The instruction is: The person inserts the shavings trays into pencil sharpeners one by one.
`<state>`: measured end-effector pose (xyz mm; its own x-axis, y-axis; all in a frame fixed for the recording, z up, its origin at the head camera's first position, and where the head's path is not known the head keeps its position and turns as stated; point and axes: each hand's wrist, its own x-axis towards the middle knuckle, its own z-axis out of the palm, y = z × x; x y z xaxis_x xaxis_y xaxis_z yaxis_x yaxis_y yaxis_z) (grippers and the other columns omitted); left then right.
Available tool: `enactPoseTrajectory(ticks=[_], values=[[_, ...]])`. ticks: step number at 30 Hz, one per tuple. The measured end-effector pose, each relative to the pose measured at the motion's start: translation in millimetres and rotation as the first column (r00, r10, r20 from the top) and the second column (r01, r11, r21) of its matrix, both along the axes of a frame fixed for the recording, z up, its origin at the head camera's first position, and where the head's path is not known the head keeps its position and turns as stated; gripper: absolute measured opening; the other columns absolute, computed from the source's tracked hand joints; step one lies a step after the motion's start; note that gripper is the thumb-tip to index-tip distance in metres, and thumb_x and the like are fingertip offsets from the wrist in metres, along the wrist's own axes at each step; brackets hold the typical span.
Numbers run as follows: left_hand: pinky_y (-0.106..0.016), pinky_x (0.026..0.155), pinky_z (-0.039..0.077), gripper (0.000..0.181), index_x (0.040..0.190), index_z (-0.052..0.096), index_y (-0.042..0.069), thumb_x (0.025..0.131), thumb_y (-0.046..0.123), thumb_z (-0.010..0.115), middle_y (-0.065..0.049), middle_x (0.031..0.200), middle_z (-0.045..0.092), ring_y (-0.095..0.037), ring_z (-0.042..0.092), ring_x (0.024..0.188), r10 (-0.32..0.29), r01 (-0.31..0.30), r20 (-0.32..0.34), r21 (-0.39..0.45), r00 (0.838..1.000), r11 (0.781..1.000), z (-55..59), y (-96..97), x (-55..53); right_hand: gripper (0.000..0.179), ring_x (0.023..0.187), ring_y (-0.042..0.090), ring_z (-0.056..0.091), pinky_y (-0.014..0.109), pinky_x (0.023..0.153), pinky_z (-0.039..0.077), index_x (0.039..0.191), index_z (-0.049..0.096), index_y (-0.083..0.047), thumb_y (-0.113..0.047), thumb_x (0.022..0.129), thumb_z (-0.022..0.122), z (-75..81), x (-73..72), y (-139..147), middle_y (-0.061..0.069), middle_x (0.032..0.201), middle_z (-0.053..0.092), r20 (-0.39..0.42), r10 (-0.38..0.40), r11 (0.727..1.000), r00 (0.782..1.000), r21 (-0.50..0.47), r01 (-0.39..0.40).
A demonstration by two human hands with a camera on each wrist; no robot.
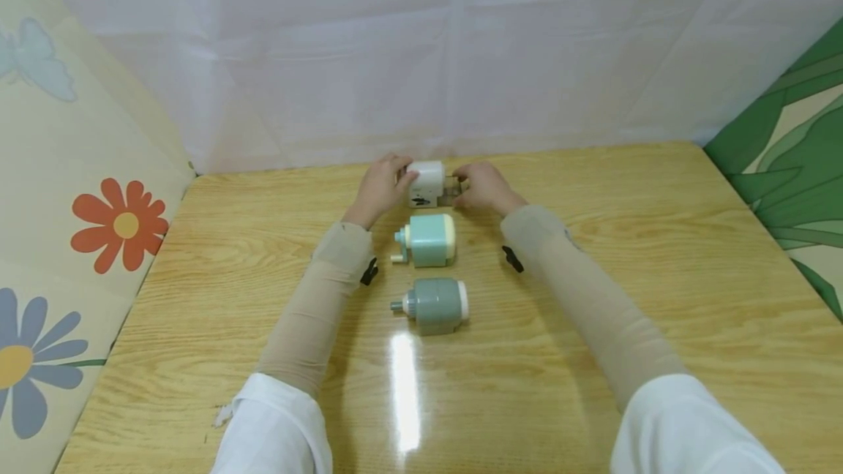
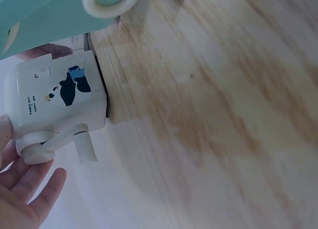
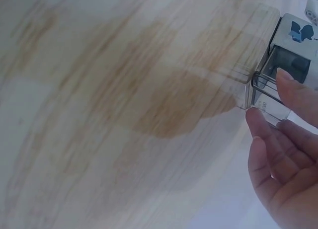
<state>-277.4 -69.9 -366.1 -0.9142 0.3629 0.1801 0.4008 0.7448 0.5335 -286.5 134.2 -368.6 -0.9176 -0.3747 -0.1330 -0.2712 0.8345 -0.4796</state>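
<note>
A white crank pencil sharpener [image 1: 426,180] with a panda print on its side lies at the back of the table. My left hand [image 1: 380,189] holds its crank end, and in the left wrist view the fingers [image 2: 32,182] curl by the crank [image 2: 64,137]. At the opposite end, a clear shavings drawer [image 1: 451,191] sticks partly out of the body. My right hand [image 1: 484,187] pinches this drawer, thumb on the near side and fingers beneath, as the right wrist view shows. A dark opening [image 3: 290,63] is visible in the sharpener's end.
Nearer to me, a light teal sharpener [image 1: 429,240] with a cream end and a darker green sharpener [image 1: 437,304] with a white end stand in a row on the wooden table [image 1: 224,298]. A white cloth [image 1: 329,79] hangs behind the table's back edge.
</note>
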Motion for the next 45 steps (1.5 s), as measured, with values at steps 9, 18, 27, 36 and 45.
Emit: enactPoseTrajectory(ticks=[9, 18, 27, 36, 45], values=[[-0.028, 0.073, 0.048, 0.036, 0.12, 0.056, 0.0, 0.093, 0.025, 0.052, -0.011, 0.098, 0.058, -0.019, 0.052, 0.082, 0.004, -0.004, 0.003, 0.016, 1.0, 1.0, -0.9, 1.4, 1.1, 0.06, 0.111, 0.037, 0.047, 0.048, 0.099, 0.035, 0.124, 0.049, 0.006, -0.011, 0.072, 0.075, -0.2, 0.4, 1.1, 0.023, 0.119, 0.054, -0.012, 0.007, 1.0, 1.0, -0.011, -0.007], [-0.029, 0.074, 0.048, 0.037, 0.12, 0.055, 0.0, 0.093, 0.025, 0.051, -0.012, 0.099, 0.058, -0.021, 0.052, 0.083, 0.004, -0.004, -0.008, 0.013, 1.0, 1.0, -0.3, 0.3, 2.7, 0.059, 0.108, 0.037, 0.049, 0.048, 0.096, 0.038, 0.122, 0.051, 0.006, -0.01, 0.071, 0.076, -0.3, -0.5, -0.9, 0.022, 0.117, 0.055, -0.006, 0.007, 1.0, 1.0, -0.028, -0.007], [-0.031, 0.076, 0.048, 0.037, 0.121, 0.054, 0.0, 0.093, 0.025, 0.051, -0.012, 0.101, 0.057, -0.021, 0.052, 0.084, 0.019, -0.019, 0.013, 0.02, 1.0, 1.0, -1.3, -1.3, 4.8, 0.057, 0.105, 0.034, 0.051, 0.046, 0.094, 0.04, 0.12, 0.054, 0.004, -0.011, 0.07, 0.078, -3.4, -1.6, -7.5, 0.02, 0.115, 0.057, 0.014, -0.005, 0.997, 1.0, -0.072, 0.006], [-0.033, 0.084, 0.047, 0.039, 0.124, 0.052, 0.0, 0.094, 0.025, 0.05, -0.013, 0.108, 0.057, -0.021, 0.053, 0.092, 0.034, -0.035, 0.027, 0.032, 0.999, 0.999, -3.9, 0.1, 5.3, 0.056, 0.103, 0.032, 0.053, 0.044, 0.091, 0.043, 0.12, 0.054, 0.002, -0.012, 0.071, 0.078, -2.4, -0.1, -10.3, 0.017, 0.115, 0.057, 0.016, -0.009, 0.997, 1.0, -0.072, 0.01], [-0.032, 0.082, 0.047, 0.039, 0.124, 0.052, 0.001, 0.094, 0.025, 0.05, -0.012, 0.107, 0.057, -0.021, 0.053, 0.09, 0.029, -0.029, 0.023, 0.034, 0.999, 0.999, -2.6, -2.3, 6.0, 0.056, 0.101, 0.031, 0.054, 0.044, 0.091, 0.044, 0.119, 0.054, 0.002, -0.011, 0.071, 0.078, -2.5, -0.6, -15.0, 0.017, 0.115, 0.057, 0.03, -0.022, 0.995, 0.999, -0.092, 0.025]])
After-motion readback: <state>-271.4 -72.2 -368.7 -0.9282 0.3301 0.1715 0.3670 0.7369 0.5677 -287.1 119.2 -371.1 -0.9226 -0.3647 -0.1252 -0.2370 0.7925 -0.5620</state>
